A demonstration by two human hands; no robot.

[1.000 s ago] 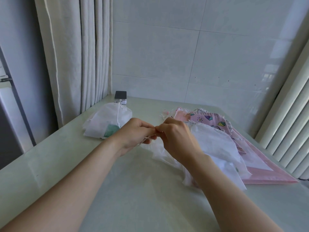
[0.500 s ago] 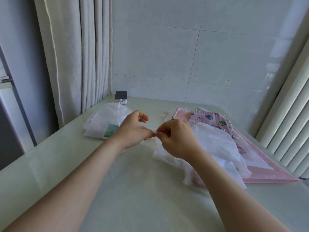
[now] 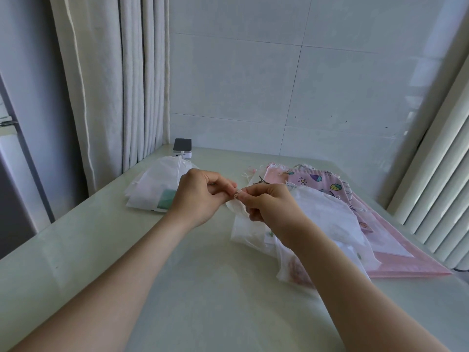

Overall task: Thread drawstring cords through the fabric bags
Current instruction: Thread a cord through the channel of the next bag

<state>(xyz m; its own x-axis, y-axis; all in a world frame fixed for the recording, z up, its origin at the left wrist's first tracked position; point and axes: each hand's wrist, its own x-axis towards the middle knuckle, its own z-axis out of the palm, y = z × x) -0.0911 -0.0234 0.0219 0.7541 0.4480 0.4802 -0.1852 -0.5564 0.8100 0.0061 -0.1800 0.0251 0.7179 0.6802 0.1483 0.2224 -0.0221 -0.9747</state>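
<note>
We note both hands meeting — left hand (image 3: 200,196) and right hand (image 3: 269,207) fingers pinching the white bag (image 3: 243,224) hem above the worktop (image 3: 203,288).

Up front, the sheer white bag (image 3: 241,224) is milky and see-through, with a tiny green print (image 3: 271,233) and a brownish-pink blur (image 3: 299,274) showing through lower down. Behind it is another white bag (image 3: 327,214), plain. Further back sits the pink printed bag (image 3: 312,180), scattered with a purple aubergine, a pink strawberry and yellow sun shapes. A grey-and-white striped cloth (image 3: 347,193) peeks out beside it. Underneath lies a flat pale pink sheet (image 3: 411,266). On the left, a white bag pile (image 3: 149,189) has a teal patch (image 3: 166,202) glowing through. The table (image 3: 177,288) is greenish cream and the curtain (image 3: 106,85) off-white. The wall tiles (image 3: 241,85) are white with thin grey lines. The little device (image 3: 182,146) is dark on top, white below.
</note>
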